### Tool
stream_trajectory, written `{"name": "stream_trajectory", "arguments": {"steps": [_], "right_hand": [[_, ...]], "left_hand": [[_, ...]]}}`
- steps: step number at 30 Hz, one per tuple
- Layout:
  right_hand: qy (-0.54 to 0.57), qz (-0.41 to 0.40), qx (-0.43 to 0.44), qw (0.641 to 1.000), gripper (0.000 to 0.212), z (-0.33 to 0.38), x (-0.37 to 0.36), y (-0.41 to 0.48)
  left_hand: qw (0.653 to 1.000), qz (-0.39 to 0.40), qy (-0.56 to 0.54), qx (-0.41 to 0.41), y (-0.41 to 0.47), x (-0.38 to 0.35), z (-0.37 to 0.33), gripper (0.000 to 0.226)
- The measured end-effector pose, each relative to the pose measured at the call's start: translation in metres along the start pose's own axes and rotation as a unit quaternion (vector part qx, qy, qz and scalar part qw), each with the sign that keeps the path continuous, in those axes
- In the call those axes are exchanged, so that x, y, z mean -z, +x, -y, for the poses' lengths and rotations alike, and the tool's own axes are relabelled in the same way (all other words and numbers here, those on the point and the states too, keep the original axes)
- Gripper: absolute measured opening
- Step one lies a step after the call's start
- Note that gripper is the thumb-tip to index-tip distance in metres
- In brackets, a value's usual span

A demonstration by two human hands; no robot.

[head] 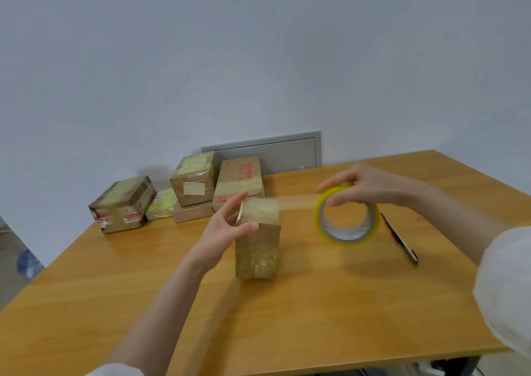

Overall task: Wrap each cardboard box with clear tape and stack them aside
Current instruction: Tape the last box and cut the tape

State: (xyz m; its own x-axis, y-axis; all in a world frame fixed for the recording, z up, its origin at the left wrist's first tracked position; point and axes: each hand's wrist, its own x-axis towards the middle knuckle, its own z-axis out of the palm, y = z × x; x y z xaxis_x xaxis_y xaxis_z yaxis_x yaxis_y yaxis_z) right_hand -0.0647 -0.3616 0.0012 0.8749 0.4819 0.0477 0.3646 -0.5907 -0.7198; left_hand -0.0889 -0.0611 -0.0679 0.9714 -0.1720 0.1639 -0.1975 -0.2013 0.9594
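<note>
Box: the cardboard box [257, 237] I'm wrapping stands on end at the middle of the desk [143, 289], its faces already glossy with tape.
Left hand: my left hand [230, 226] steadies the box at its upper left edge, thumb on the near face, fingers over the far side, a firm pinch.
Right hand: my right hand [365, 186] holds the tape roll [346, 216] out to the right, fingers over the top, thumb inside the core, closed on the rim.
Tape: a clear strip [297, 202] runs taut from the box top across to the roll.
Handling: I'd judge the box light and fairly stiff; standing tall like this it could tip when I pull, so my hold stays high on the edge. The taped faces look slick, so corners are the better hold.
Roll: rigid ring, easy to carry by the core; the strip is thin and could twist or stick to itself.
Stack: wrapped boxes [195, 183] sit at the back left of the desk.
Pen: a pen [399, 237] lies just right of the roll.
</note>
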Motion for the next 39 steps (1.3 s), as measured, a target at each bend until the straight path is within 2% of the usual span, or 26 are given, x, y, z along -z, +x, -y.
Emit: {"name": "stream_trajectory", "arguments": {"steps": [3, 7, 10, 13, 15, 18, 20, 23, 29, 32, 36, 39], "right_hand": [[-0.010, 0.024, -0.019, 0.999, 0.020, -0.010, -0.008, 0.002], [-0.014, 0.020, -0.006, 1.000, 0.026, -0.016, -0.022, 0.013], [-0.038, 0.028, -0.005, 0.999, 0.030, -0.018, -0.030, 0.020], [-0.044, 0.037, -0.002, 0.998, 0.031, -0.021, -0.043, 0.025], [-0.039, 0.037, -0.002, 0.999, 0.030, -0.023, -0.052, 0.028], [-0.043, 0.042, -0.007, 0.998, 0.031, -0.023, -0.061, 0.031], [-0.058, 0.043, -0.005, 0.997, 0.034, -0.024, -0.065, 0.032], [-0.054, 0.038, -0.002, 0.998, 0.036, -0.026, -0.065, 0.033], [-0.059, 0.046, 0.005, 0.997, 0.037, -0.026, -0.068, 0.039], [-0.032, 0.037, 0.006, 0.999, 0.036, -0.029, -0.067, 0.038], [-0.042, 0.042, 0.005, 0.998, 0.042, -0.030, -0.069, 0.035], [-0.064, 0.053, -0.008, 0.997, 0.048, -0.028, -0.072, 0.034]], "left_hand": [[1.000, 0.006, -0.014, -0.001, -0.002, 0.007, 0.003, 0.074], [1.000, 0.011, 0.003, -0.006, -0.003, 0.013, 0.003, 0.063], [0.998, 0.032, 0.061, 0.007, -0.005, 0.021, -0.002, 0.054], [0.983, 0.066, 0.170, 0.034, -0.007, 0.023, -0.017, 0.048], [0.945, 0.076, 0.316, 0.043, -0.006, 0.022, -0.028, 0.058], [0.833, 0.063, 0.550, -0.005, 0.001, -0.004, -0.042, 0.087], [0.782, 0.059, 0.620, -0.022, 0.007, -0.027, -0.044, 0.088], [0.734, 0.069, 0.676, -0.003, 0.015, -0.038, -0.034, 0.084], [0.749, 0.079, 0.658, 0.001, 0.011, -0.030, -0.031, 0.078], [0.753, 0.077, 0.654, 0.004, 0.009, -0.031, -0.031, 0.082], [0.781, 0.099, 0.615, 0.053, 0.022, -0.033, -0.050, 0.095], [0.751, 0.111, 0.646, 0.075, 0.032, -0.041, -0.057, 0.104]]}}
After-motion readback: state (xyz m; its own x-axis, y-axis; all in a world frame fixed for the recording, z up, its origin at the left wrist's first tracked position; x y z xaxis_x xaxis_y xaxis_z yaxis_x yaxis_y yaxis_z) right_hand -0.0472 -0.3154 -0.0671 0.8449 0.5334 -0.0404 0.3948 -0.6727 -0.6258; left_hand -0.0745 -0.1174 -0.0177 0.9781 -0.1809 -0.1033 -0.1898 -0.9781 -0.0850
